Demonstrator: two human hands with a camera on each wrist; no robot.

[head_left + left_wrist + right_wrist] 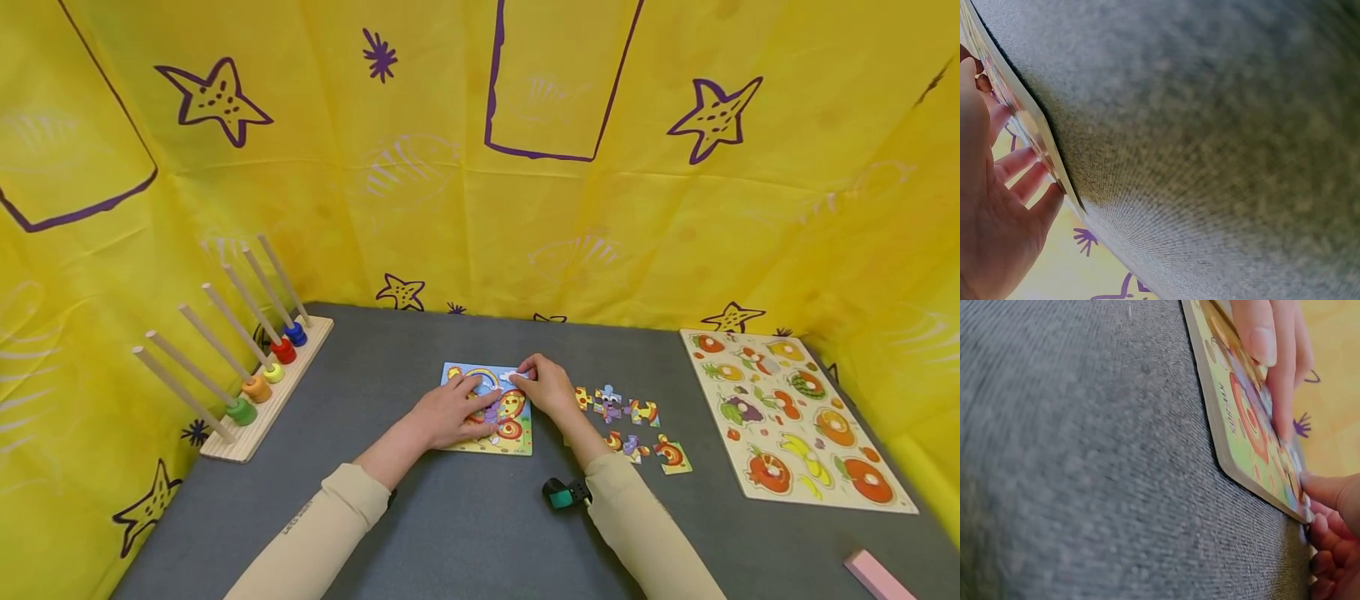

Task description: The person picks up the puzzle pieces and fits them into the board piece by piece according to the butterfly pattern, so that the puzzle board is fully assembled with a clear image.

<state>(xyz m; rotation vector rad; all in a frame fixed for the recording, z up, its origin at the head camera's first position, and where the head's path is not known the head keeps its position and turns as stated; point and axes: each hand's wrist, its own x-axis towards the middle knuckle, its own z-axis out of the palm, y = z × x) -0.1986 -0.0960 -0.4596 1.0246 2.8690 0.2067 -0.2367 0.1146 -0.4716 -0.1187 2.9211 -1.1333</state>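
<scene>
A colourful jigsaw puzzle board (522, 440) lies flat in the middle of the table, with a rainbow, a sun and red spirals on it. My left hand (454, 413) rests across its left and middle part, fingers spread, fingertips on the picture. My right hand (553, 390) is at the board's far right corner. In the right wrist view, the right thumb (1325, 489) lies on the board's face while the other fingers curl against its edge. Whether a single piece is under that thumb is hidden. Several loose jigsaw pieces (672, 457) lie right of the board, partly behind the right forearm.
On the left stands a wooden peg stacker (247, 443) with coloured rings on upright rods. A fruit puzzle board (802, 417) lies at the right. A pink block (877, 575) is at the near right. Yellow patterned cloth (465, 225) hangs behind the table and along its sides.
</scene>
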